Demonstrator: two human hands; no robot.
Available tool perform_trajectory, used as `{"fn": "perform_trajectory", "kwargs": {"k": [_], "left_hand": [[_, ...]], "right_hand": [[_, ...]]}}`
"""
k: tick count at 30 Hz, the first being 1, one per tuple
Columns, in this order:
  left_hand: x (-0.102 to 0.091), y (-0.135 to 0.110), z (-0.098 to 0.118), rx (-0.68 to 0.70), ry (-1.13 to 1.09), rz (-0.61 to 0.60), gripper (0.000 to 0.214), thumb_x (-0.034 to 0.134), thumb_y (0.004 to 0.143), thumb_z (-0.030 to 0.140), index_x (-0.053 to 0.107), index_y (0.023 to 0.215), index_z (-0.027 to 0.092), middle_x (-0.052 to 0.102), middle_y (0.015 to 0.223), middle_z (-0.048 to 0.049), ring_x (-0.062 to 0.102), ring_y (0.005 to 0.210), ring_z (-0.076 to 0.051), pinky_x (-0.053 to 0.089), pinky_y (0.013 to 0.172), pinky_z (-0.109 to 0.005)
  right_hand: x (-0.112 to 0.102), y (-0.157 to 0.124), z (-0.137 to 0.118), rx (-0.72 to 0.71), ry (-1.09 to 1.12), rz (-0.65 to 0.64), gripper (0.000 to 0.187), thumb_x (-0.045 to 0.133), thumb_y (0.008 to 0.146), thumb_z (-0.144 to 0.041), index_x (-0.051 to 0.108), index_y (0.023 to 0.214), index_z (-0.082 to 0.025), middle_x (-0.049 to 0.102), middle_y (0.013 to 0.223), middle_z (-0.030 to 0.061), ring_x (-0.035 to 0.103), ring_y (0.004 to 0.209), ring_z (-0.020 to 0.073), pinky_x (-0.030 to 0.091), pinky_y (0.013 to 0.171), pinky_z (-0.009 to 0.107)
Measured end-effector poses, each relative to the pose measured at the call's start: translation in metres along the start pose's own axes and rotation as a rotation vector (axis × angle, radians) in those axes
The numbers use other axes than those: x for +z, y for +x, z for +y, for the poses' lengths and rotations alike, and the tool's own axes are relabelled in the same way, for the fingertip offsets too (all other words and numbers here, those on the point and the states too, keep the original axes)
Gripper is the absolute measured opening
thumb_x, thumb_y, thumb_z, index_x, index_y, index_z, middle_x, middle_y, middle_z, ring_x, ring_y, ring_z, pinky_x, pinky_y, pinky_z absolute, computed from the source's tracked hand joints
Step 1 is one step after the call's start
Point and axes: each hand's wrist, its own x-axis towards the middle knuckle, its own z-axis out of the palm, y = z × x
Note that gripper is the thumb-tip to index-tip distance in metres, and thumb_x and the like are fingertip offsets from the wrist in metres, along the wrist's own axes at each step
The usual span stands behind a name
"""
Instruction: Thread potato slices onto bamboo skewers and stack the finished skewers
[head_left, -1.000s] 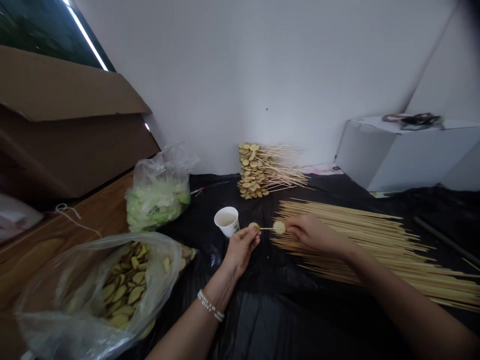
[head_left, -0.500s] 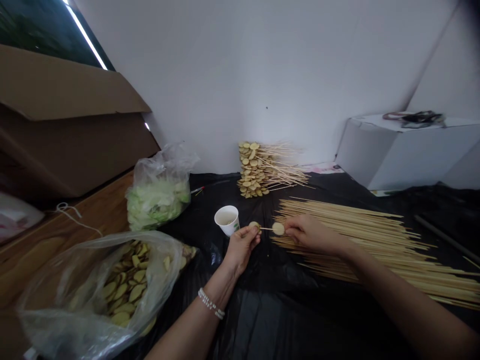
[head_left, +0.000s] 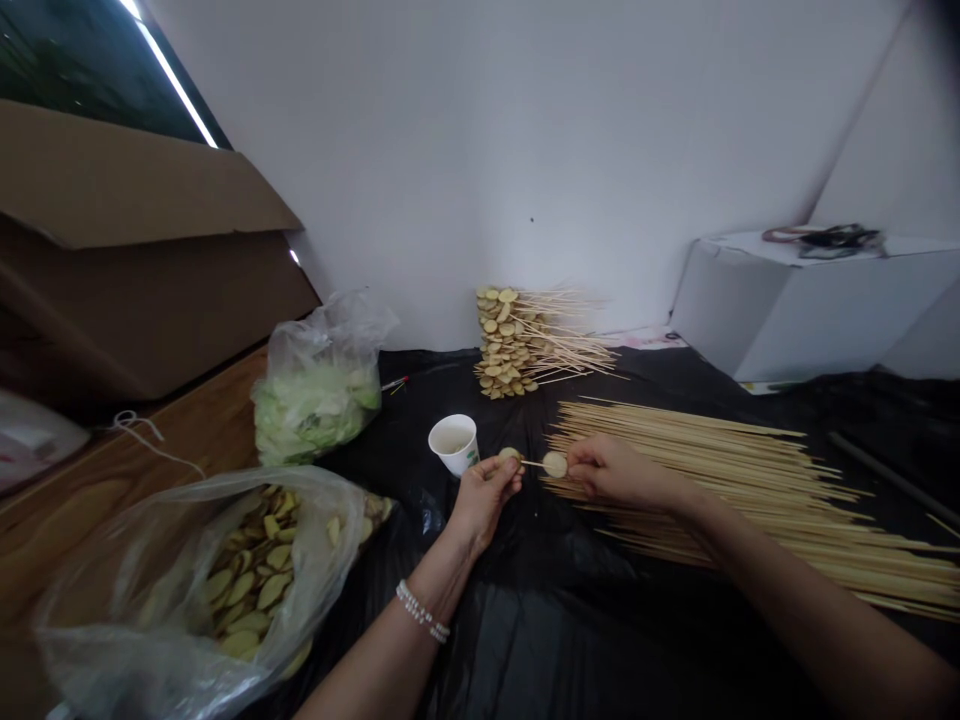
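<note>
Between my hands runs a thin bamboo skewer with a pale slice, potato by its look, at each side. My left hand pinches the left potato slice between thumb and fingers. The right potato slice sits on the skewer, up against the fingertips of my right hand. That hand is closed around the skewer, whose far part is hidden by it. Just left of my left hand stands a white paper cup. Loose bamboo skewers lie in a broad pile beneath and beyond my right hand.
An open clear bag of potato slices lies at front left, with a bag of cut greens behind it. Filled skewers are stacked by the wall. Black plastic sheeting covers the surface. A white box stands back right.
Very little differs. The view has shifted slightly, and both hands keep their hold on the skewer and slice in nearly the same place.
</note>
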Motion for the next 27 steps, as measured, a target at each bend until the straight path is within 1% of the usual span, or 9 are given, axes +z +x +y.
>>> {"fn": "perform_trajectory", "kwargs": {"k": [6, 10, 14, 15, 16, 19, 21, 24, 27], "left_hand": [[0.0, 0.0, 0.002, -0.006, -0.029, 0.017, 0.034, 0.086, 0.05, 0.027, 0.071, 0.074, 0.009, 0.065, 0.068, -0.0022, 0.053, 0.056, -0.004, 0.047, 0.059, -0.015], [0.0, -0.001, 0.002, -0.008, -0.022, 0.012, 0.033, 0.086, 0.052, 0.026, 0.07, 0.075, 0.009, 0.065, 0.069, -0.0028, 0.054, 0.056, -0.004, 0.047, 0.059, -0.015], [-0.001, 0.0, 0.001, -0.016, 0.008, -0.015, 0.032, 0.085, 0.054, 0.027, 0.07, 0.076, 0.008, 0.065, 0.068, -0.0034, 0.054, 0.056, -0.004, 0.046, 0.058, -0.015], [-0.001, 0.0, 0.001, -0.018, 0.01, -0.02, 0.032, 0.084, 0.055, 0.027, 0.07, 0.076, 0.008, 0.065, 0.068, -0.0033, 0.054, 0.056, -0.004, 0.046, 0.058, -0.014], [-0.001, 0.0, 0.001, -0.018, 0.008, -0.024, 0.032, 0.084, 0.055, 0.027, 0.07, 0.076, 0.008, 0.065, 0.068, -0.0033, 0.053, 0.056, -0.004, 0.046, 0.058, -0.014], [-0.002, 0.001, 0.002, -0.021, -0.017, -0.021, 0.033, 0.085, 0.054, 0.027, 0.07, 0.077, 0.009, 0.065, 0.068, -0.0029, 0.053, 0.056, -0.004, 0.046, 0.058, -0.014], [-0.003, 0.002, 0.002, -0.025, -0.031, -0.016, 0.033, 0.085, 0.053, 0.027, 0.07, 0.076, 0.009, 0.065, 0.068, -0.0027, 0.053, 0.055, -0.004, 0.045, 0.057, -0.015], [-0.003, 0.001, 0.002, -0.034, -0.035, -0.012, 0.033, 0.085, 0.052, 0.028, 0.07, 0.074, 0.009, 0.065, 0.067, -0.0025, 0.053, 0.055, -0.004, 0.044, 0.057, -0.015], [-0.001, 0.0, 0.002, -0.032, 0.001, -0.03, 0.032, 0.085, 0.053, 0.029, 0.07, 0.073, 0.009, 0.064, 0.066, -0.0027, 0.052, 0.056, -0.004, 0.043, 0.057, -0.015]], "right_hand": [[0.009, 0.002, -0.002, -0.127, -0.22, 0.218, 0.021, 0.039, 0.084, -0.016, 0.053, 0.069, -0.018, 0.057, 0.067, 0.0023, 0.046, 0.062, 0.0128, 0.028, 0.06, 0.025], [0.008, 0.002, -0.002, -0.103, -0.103, 0.17, 0.019, 0.042, 0.08, -0.016, 0.051, 0.064, -0.018, 0.055, 0.062, 0.0004, 0.045, 0.059, 0.0123, 0.029, 0.058, 0.024], [0.006, 0.001, -0.001, 0.037, 0.189, -0.031, 0.016, 0.046, 0.076, -0.02, 0.048, 0.061, -0.019, 0.05, 0.053, -0.0029, 0.042, 0.051, 0.0111, 0.028, 0.05, 0.022], [0.007, 0.001, -0.001, 0.055, 0.216, -0.052, 0.016, 0.046, 0.076, -0.02, 0.047, 0.061, -0.019, 0.05, 0.053, -0.0033, 0.042, 0.05, 0.011, 0.028, 0.05, 0.022], [0.008, 0.002, -0.001, 0.046, 0.202, -0.033, 0.016, 0.046, 0.077, -0.02, 0.047, 0.061, -0.019, 0.05, 0.053, -0.0031, 0.042, 0.051, 0.0111, 0.028, 0.05, 0.023], [0.013, 0.004, -0.001, -0.064, -0.006, 0.165, 0.017, 0.044, 0.078, -0.017, 0.05, 0.063, -0.018, 0.052, 0.061, -0.001, 0.044, 0.059, 0.0117, 0.028, 0.057, 0.024], [0.016, 0.005, -0.001, -0.127, -0.101, 0.241, 0.018, 0.041, 0.081, -0.015, 0.052, 0.066, -0.017, 0.054, 0.065, 0.0001, 0.044, 0.061, 0.0118, 0.028, 0.059, 0.024], [0.017, 0.005, 0.0, -0.128, -0.073, 0.208, 0.017, 0.042, 0.08, -0.015, 0.052, 0.066, -0.017, 0.054, 0.065, -0.0001, 0.045, 0.062, 0.0118, 0.029, 0.059, 0.024], [0.018, 0.005, 0.0, -0.038, 0.139, 0.063, 0.013, 0.046, 0.076, -0.018, 0.049, 0.064, -0.018, 0.051, 0.058, -0.0026, 0.043, 0.055, 0.0109, 0.029, 0.053, 0.022]]}}
